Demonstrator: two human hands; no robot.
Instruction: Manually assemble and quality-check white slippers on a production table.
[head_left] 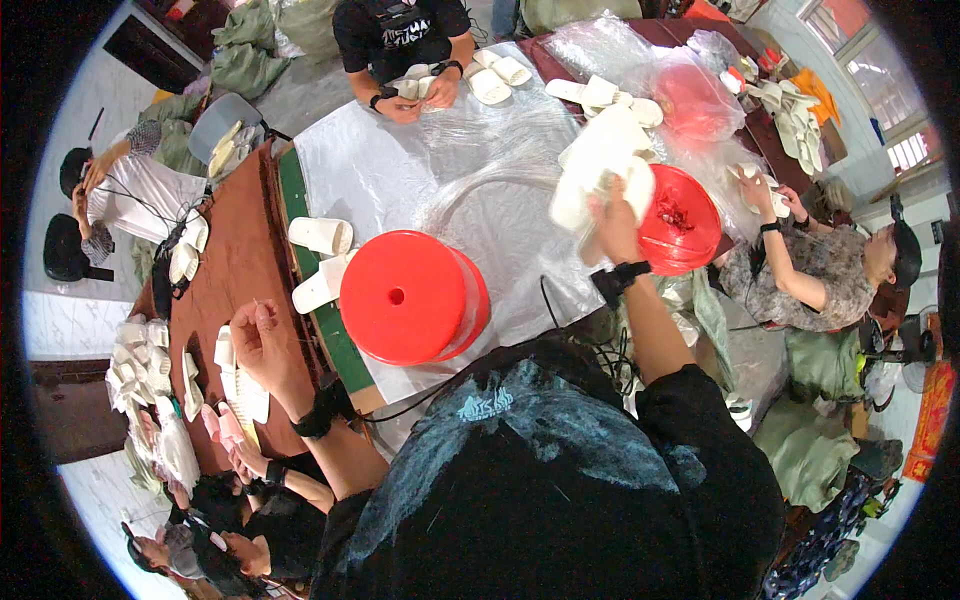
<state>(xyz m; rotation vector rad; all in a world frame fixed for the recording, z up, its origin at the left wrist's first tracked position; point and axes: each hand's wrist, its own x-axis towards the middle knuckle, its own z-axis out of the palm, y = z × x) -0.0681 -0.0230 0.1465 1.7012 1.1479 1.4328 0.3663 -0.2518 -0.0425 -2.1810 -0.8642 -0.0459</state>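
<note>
My right hand (614, 228) reaches to the far right of the white-covered table. Its fingers close on a cream slipper (575, 205), at the near side of a bright pile of cream slippers (608, 140); glare hides the exact outlines. My left hand (268, 348) is raised at the left, thumb and fingertips pinched together. Whatever lies between the fingertips is too small to make out. Between my hands an upturned red plastic stool (400, 300) stands on the table. Two cream slippers, one of them lying flat (320, 235), are just left of the stool.
A red bucket (682, 205) with small red pieces is beside my right hand. Clear plastic sheeting (470, 170) covers the table. Across it a person (405, 50) handles slippers; another (800, 260) works at the right. A brown table (225, 260) with slippers stands left.
</note>
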